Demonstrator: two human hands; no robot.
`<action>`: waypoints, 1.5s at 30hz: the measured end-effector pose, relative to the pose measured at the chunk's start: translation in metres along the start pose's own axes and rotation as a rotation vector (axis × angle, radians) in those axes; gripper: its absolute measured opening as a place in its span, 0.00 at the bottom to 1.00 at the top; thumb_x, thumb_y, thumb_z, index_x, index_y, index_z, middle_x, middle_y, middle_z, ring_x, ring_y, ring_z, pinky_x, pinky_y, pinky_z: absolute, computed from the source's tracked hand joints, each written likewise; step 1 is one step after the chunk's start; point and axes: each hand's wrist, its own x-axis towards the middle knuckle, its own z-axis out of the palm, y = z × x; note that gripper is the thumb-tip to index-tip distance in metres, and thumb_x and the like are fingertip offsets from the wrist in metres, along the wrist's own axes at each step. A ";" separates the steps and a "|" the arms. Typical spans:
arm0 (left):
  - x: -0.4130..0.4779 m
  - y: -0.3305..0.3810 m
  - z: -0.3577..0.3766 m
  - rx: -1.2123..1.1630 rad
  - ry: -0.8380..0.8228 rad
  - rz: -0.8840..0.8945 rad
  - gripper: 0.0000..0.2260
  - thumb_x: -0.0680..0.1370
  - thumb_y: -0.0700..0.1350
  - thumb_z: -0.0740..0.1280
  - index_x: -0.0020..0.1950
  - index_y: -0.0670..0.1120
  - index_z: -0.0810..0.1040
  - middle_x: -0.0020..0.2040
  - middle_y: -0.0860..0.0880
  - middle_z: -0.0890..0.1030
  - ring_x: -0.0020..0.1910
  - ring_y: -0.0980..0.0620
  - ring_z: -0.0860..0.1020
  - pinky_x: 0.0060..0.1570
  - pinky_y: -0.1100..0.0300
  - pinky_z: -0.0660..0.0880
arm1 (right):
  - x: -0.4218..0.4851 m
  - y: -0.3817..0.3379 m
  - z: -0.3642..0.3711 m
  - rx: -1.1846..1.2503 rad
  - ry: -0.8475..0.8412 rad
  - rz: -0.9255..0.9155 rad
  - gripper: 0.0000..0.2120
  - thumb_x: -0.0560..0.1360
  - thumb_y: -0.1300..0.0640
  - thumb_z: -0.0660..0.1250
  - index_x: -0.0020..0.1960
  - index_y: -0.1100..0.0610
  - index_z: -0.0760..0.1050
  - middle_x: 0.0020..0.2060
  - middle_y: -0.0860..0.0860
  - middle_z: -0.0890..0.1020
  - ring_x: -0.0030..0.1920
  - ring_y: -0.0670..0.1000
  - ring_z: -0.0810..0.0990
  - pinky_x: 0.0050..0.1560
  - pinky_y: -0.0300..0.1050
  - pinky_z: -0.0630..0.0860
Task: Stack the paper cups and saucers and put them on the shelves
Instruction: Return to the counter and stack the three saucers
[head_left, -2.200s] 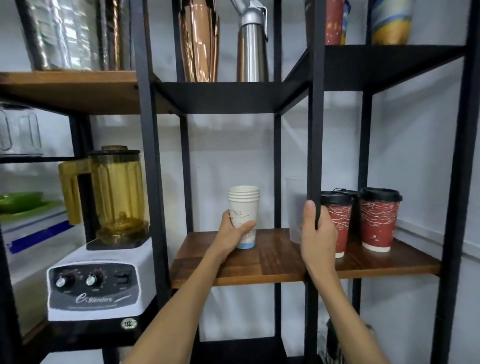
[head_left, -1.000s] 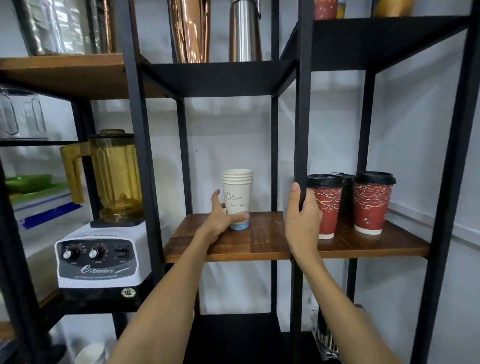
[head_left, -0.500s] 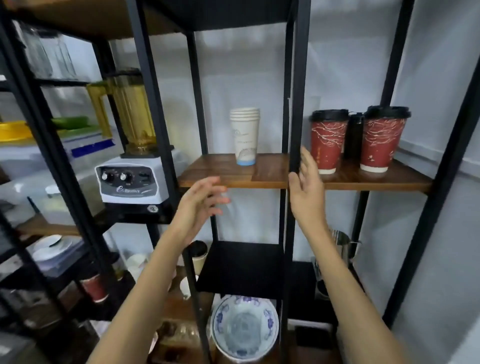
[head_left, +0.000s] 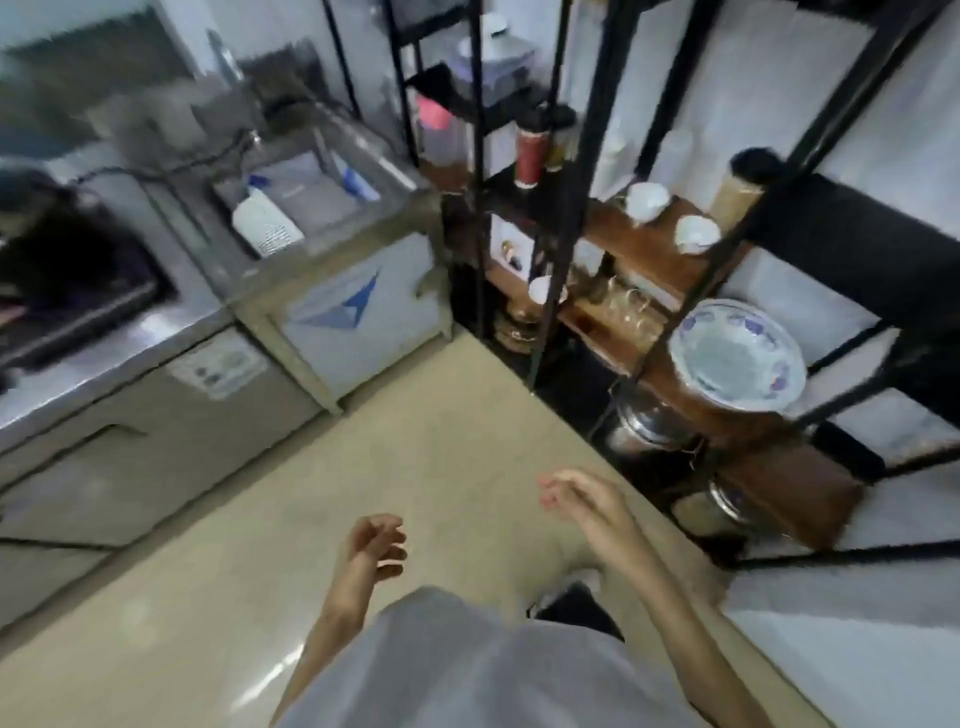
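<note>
Both hands (head_left: 376, 540) withdrawn, empty, shelves (head_left: 649, 249) well apart

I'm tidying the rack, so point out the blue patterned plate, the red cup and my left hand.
blue patterned plate (head_left: 736, 357): head view, centre of its face.
red cup (head_left: 531, 156): head view, mid sidewall.
left hand (head_left: 375, 540): head view, palm.

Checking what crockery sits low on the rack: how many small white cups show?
3: two white cups on the upper wooden shelf, one lower left. Blur may hide others.

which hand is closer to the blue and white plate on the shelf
Right. The right hand hangs below the blue and white plate, slightly leftward; the left hand is lower and farther left.
</note>
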 end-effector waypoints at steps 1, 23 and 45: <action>-0.007 -0.009 -0.030 -0.025 0.067 -0.003 0.05 0.80 0.36 0.62 0.51 0.42 0.77 0.42 0.44 0.78 0.37 0.46 0.77 0.40 0.54 0.74 | 0.007 -0.016 0.035 -0.025 -0.094 -0.023 0.09 0.78 0.50 0.64 0.49 0.40 0.83 0.46 0.42 0.87 0.47 0.43 0.85 0.55 0.45 0.80; -0.195 -0.177 -0.225 -1.376 1.720 -0.208 0.09 0.81 0.38 0.61 0.45 0.42 0.79 0.37 0.46 0.79 0.30 0.53 0.76 0.32 0.62 0.72 | -0.145 -0.209 0.697 -0.465 -1.934 -0.537 0.15 0.82 0.62 0.60 0.50 0.45 0.80 0.42 0.46 0.84 0.43 0.38 0.83 0.51 0.37 0.77; -0.444 -0.324 -0.371 -1.487 2.515 -0.189 0.10 0.82 0.38 0.59 0.51 0.44 0.80 0.44 0.46 0.81 0.39 0.51 0.80 0.43 0.58 0.78 | -0.410 -0.092 0.860 -1.069 -2.514 -0.577 0.13 0.83 0.64 0.59 0.54 0.55 0.82 0.44 0.53 0.84 0.48 0.49 0.82 0.54 0.43 0.77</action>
